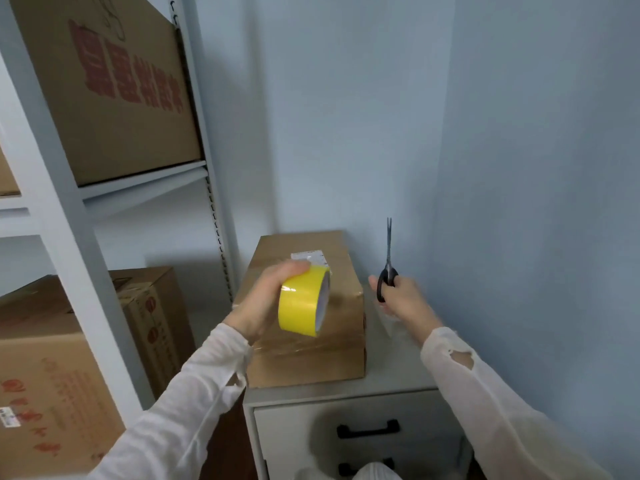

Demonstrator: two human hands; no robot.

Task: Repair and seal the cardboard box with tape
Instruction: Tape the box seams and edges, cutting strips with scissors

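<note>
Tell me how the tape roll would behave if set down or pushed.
The tape roll is round, so on its edge it would probably roll. Its glossy face looks slippery. The left hand holds it alone, so it is likely light.

Both arms reach forward, the left sleeve (194, 393) and right sleeve (485, 393) white, the 2 hands raised and well apart. The left hand (259, 303) grips a yellow tape roll (301, 306), its fingers (294, 266) curled over the roll's top edge. The right hand (403, 301) holds scissors (388, 268) by the black handles, with the blades upright above the fingers and their tips slightly apart.
</note>
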